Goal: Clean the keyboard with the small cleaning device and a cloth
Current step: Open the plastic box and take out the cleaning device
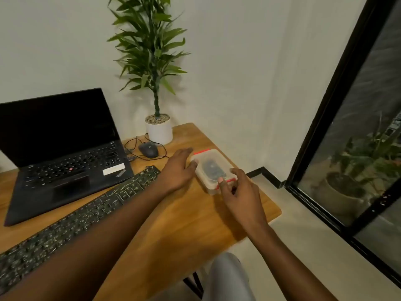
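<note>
keyboard (86,216): black, pale-flecked, diagonal, lower left to centre
box (217,155): clear, red clasps, right of centre
device (211,168): dark, inside box

I see dim, warm indoor light; soft, faint shadows fall on the counter (173,224). Wide-angle distortion bows the window frame (334,101) at right, and detail is soft throughout, with mild blur.

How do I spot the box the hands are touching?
Find the wooden desk, then its right end near the window. Between the left hand and right hand lies the plastic box: see-through with red clips, unlike the dark mouse nearby.
</note>
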Demonstrator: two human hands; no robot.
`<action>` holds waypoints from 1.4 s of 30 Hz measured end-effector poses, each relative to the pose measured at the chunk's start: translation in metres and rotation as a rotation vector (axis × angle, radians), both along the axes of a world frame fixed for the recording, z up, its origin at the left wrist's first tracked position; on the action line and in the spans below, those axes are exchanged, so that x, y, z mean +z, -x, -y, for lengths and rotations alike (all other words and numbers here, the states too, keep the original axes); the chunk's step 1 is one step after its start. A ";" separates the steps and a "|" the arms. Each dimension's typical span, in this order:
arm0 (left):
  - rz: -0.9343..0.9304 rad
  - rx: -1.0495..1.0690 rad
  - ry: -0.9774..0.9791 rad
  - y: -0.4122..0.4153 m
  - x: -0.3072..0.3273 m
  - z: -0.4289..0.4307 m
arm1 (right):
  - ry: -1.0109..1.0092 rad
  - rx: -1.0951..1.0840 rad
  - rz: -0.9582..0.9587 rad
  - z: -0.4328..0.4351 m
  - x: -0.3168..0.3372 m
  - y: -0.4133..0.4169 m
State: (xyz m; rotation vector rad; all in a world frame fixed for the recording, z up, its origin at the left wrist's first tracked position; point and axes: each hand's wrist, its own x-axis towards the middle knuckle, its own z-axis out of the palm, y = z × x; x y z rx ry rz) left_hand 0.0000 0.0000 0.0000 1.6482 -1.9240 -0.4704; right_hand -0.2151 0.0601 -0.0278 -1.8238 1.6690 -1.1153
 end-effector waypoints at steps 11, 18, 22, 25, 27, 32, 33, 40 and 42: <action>-0.212 0.141 -0.255 0.013 -0.010 0.042 | -0.096 -0.055 0.090 0.013 -0.010 0.004; -0.446 0.230 -0.154 0.001 -0.003 0.022 | -0.109 -0.062 0.123 0.023 0.001 0.011; -0.497 0.261 -0.094 -0.010 0.008 -0.006 | -0.111 -0.036 0.133 0.034 0.007 0.022; -0.503 0.244 -0.109 -0.014 0.009 -0.025 | -0.108 -0.018 0.149 0.042 0.007 0.028; -0.552 0.263 -0.142 -0.016 0.004 -0.030 | -0.109 -0.018 0.169 0.048 0.007 0.031; -0.715 0.292 -0.190 -0.007 -0.010 -0.039 | -0.094 -0.066 0.211 0.059 0.003 0.040; -0.741 0.296 -0.201 -0.005 -0.012 -0.040 | -0.096 -0.075 0.221 0.059 0.003 0.042; -0.802 0.348 -0.229 0.006 -0.028 -0.044 | -0.087 -0.079 0.226 0.054 -0.011 0.047; -0.830 0.372 -0.231 0.009 -0.030 -0.045 | -0.070 -0.092 0.229 0.054 -0.015 0.048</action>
